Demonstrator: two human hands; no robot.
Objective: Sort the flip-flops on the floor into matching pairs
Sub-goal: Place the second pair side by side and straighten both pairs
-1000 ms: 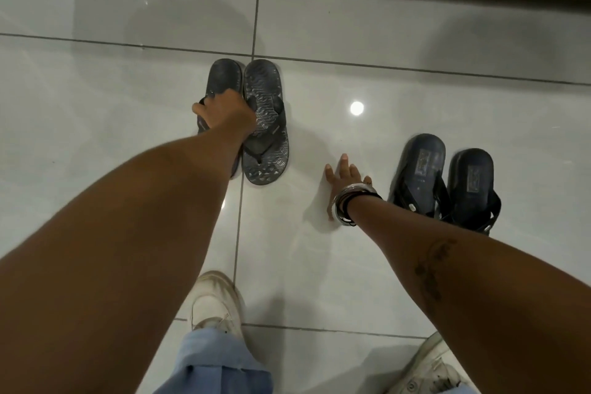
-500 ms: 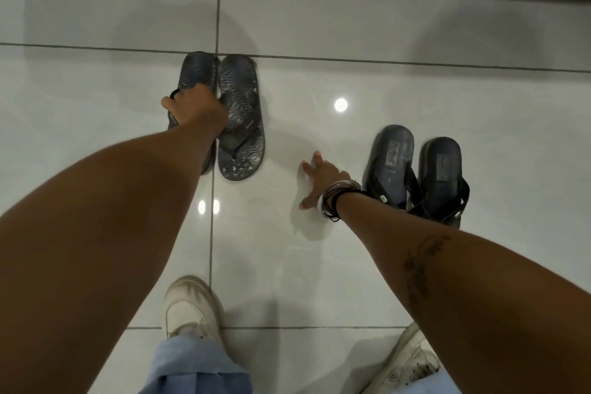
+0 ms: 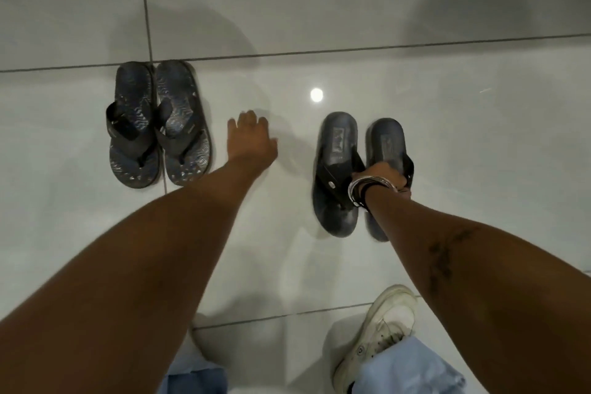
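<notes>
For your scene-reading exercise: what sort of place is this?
Probably an indoor home floor, maybe an entryway: glossy pale floor tiles with grout lines, a reflected ceiling light, and flip-flops lined up near a dark edge.

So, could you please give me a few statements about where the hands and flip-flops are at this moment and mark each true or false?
1. The patterned pair lies side by side on the floor. True.
2. The left hand grips a patterned flip-flop. False: it is open, apart from both pairs.
3. The right hand is on the straps of the plain dark pair. True.
4. The two pairs touch each other. False: bare floor lies between them.
</notes>
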